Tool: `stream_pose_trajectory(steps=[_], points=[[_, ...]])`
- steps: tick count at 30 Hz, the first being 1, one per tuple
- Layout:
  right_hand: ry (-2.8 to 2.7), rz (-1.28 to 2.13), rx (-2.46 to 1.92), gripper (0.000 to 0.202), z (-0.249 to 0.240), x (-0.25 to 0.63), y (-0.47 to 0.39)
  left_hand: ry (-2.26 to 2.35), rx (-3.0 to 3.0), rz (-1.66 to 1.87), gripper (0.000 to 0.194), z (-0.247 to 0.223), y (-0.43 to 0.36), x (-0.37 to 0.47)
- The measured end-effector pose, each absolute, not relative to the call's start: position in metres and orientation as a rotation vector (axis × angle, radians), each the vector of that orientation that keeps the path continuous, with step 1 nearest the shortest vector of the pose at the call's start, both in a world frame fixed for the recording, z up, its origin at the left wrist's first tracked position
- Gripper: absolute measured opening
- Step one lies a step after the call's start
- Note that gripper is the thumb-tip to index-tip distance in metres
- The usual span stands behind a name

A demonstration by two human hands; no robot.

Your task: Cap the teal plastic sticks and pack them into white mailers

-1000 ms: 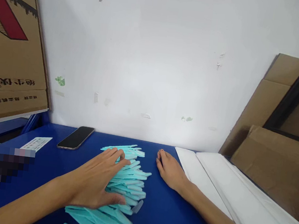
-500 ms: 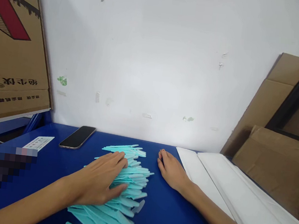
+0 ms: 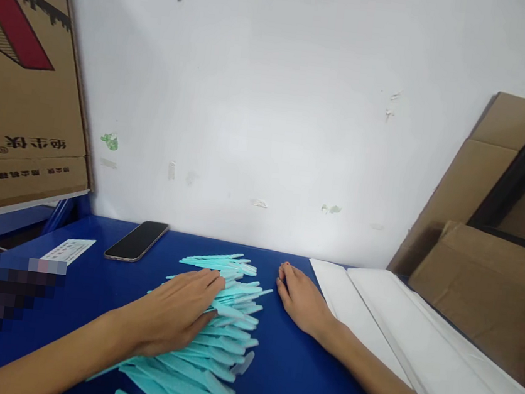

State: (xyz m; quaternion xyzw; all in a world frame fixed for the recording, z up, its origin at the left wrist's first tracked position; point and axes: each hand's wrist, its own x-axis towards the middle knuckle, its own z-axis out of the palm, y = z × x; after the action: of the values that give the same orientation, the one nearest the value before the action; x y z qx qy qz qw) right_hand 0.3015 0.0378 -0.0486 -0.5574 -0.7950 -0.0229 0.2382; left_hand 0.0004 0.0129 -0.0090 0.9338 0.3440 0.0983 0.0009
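A long pile of thin turquoise strips (image 3: 214, 349), soft-looking and tapered at the ends, runs toward me along the blue table. My left hand (image 3: 178, 314) lies across the upper part of it, thumb drawn in near the curled fingers, gripping some strips; the fingertips are partly hidden. Beyond that hand, a smaller bunch of the same strips sits apart. My right hand (image 3: 301, 296) rests on the table to the right of the pile. Its fingers are curled together, with nothing seen in them. A small translucent piece (image 3: 243, 363) lies at the pile's right edge.
A phone (image 3: 136, 241) and a printed card (image 3: 68, 251) lie on the left of the blue table (image 3: 317, 380). White flat packs (image 3: 418, 328) are stacked at right, beside leaning cardboard (image 3: 483, 292). A large carton (image 3: 27, 94) stands at left. The white wall (image 3: 272, 109) closes the back.
My left thumb has drawn in toward the fingers over the pile. Strips under that hand have shifted, and one end now pokes out below the wrist. My right hand has stayed still.
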Motion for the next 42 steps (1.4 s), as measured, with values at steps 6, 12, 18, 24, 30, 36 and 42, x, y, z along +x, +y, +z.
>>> stream_pose_trajectory(steps=[6, 12, 18, 24, 30, 36, 42], points=[[-2.178, -0.063, -1.531, 0.01, -0.05, 0.302, 0.039, 1.149, 2.813, 0.295, 0.029, -0.005, 0.013, -0.001], [-2.185, -0.053, -1.531, 0.009, -0.048, 0.301, 0.037, 1.179, 2.652, 0.297, 0.045, 0.003, 0.011, 0.001], [-2.182, -0.051, -1.531, 0.01, -0.046, 0.302, 0.035, 1.192, 2.765, 0.387, 0.031, 0.0, 0.015, 0.002], [-2.176, -0.054, -1.519, 0.01, -0.046, 0.301, 0.035, 1.233, 2.834, 0.479, 0.026, 0.004, 0.022, -0.001], [-2.148, -0.069, -1.48, 0.01, -0.049, 0.302, 0.037, 1.351, 2.771, 0.416, 0.029, 0.023, 0.02, -0.003], [-2.019, -0.146, -1.312, 0.028, -0.039, 0.294, 0.024, 1.43, 2.593, 0.485, 0.044, 0.023, 0.018, -0.008], [-2.141, -0.456, -0.88, 0.052, -0.012, 0.264, -0.016, 1.29, 2.536, 0.587, 0.042, 0.017, 0.017, -0.006]])
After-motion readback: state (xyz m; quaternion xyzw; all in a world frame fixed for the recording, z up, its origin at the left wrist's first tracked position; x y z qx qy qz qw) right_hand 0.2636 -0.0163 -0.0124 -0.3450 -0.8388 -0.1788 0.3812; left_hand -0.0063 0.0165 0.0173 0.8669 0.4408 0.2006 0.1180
